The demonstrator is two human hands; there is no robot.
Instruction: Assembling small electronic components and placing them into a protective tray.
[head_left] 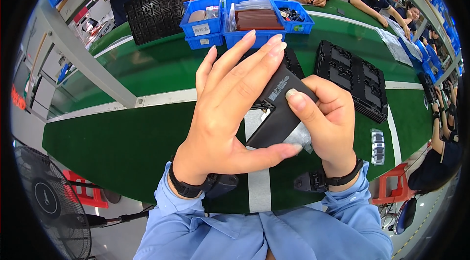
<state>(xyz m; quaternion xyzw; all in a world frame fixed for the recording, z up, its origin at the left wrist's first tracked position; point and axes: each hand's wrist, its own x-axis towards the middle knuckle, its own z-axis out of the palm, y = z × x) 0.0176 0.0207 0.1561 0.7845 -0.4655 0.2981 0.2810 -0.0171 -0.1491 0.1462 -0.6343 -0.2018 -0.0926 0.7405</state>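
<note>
A flat black L-shaped battery (275,126) with a printed code on its face is held up over the bench. My right hand (329,118) pinches its right side, thumb on the face and the other fingers curled behind. My left hand (230,108) is at its left side with fingers stretched out and palm turned toward it. The left thumb runs along the battery's lower edge and seems to touch it. Part of the battery's left edge is hidden behind the left hand. Beneath the hands, a clear plastic wrapper (299,136) shows in part.
Stacked black trays (350,77) stand right of the hands. A strip of small dark parts (377,147) lies on the green bench (122,147). Blue bins (200,24) and an upright black tray (154,12) are farther back. A fan (48,196) stands left; co-workers sit opposite.
</note>
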